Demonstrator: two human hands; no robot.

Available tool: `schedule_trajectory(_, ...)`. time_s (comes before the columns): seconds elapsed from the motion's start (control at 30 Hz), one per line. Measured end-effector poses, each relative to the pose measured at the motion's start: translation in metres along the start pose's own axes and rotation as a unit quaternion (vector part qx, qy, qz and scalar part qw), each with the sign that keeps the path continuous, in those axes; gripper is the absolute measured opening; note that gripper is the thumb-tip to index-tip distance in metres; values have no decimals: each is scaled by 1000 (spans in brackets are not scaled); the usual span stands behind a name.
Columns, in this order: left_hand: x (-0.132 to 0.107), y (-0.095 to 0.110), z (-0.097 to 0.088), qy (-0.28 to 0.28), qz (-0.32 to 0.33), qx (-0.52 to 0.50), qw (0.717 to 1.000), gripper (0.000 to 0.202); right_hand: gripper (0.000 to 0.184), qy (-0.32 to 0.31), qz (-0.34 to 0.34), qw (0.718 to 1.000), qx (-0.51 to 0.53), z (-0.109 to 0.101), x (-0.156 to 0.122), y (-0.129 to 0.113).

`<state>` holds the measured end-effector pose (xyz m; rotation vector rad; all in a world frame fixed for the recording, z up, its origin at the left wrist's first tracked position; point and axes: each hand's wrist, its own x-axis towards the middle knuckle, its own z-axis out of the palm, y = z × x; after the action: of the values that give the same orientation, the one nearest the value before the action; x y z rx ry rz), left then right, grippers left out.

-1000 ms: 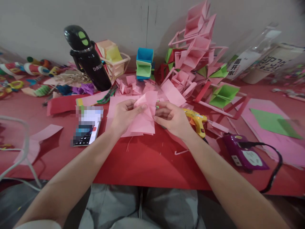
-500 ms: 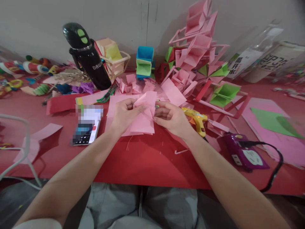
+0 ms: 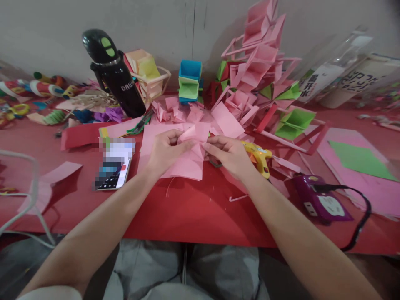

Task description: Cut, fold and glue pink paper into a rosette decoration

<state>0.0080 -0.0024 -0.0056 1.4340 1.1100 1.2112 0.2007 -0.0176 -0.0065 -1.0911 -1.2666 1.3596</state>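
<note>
Inspection from the remote station, head view.

Paper (image 3: 187, 164): a pink, part-folded sheet at the middle of the red table (image 3: 193, 212), its lower edge resting on the surface and its upper folds raised.

Left hand (image 3: 164, 152): thumb and forefinger pinch the upper fold, the other fingers curled behind.

Right hand (image 3: 233, 155): fingertips pressed together on the sheet's 3 o'clock edge.

Risks, in my judgement:
- Both grips are at the fingertips and the sheet is thin. Uneven pull could tear it at the centre crease or skew the fold.
- The glue gun (image 3: 259, 157) lies at 3 o'clock, touching or just behind the right hand. I cannot tell if it is hot. A backward wrist movement could meet the nozzle or smear glue on the sheet.
- Loose pink scraps (image 3: 175, 112) at 12 o'clock could catch under the fold.
- The phone (image 3: 114, 168) at 9 o'clock sits near the left forearm, so a sweep could push it.
</note>
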Motion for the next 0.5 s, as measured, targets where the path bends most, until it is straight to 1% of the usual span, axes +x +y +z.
schedule_trajectory(0.1,-1,0,1,-17,-4,9,1000,37,33,-4,-3,1000,10,0,1,1)
schedule_trajectory(0.3,0,1,2,-23,-10,9,1000,39,31,-13,-4,1000,-5,-1,1,2)
schedule_trajectory(0.5,-1,4,2,-3,6,38,999,35,32,-5,-14,999,-37,-1,1,4)
